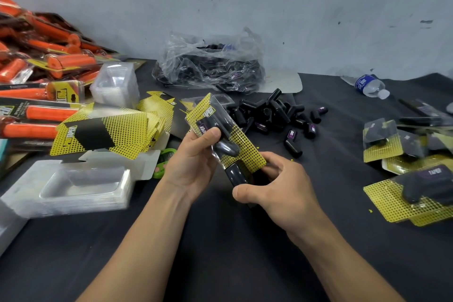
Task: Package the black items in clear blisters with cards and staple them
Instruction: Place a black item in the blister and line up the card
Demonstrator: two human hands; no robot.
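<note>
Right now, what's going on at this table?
A person is assembling one package. The left hand grips the upper part of a clear blister pack with a yellow-and-black card and a black item inside, while the right hand holds its lower end above the dark table. Loose black items lie piled behind it. Yellow cards and stacked empty clear blisters lie to the left, finished packs on the right. Neither hand holds a stapler.

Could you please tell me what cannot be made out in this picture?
- Head view: green object, partly hidden behind the left hand.
- Head view: plastic bag, dark contents blurred by crumpled film.
- Head view: orange packs, cut off by the left edge.
- Head view: whether the held pack is stapled, too small.
</note>
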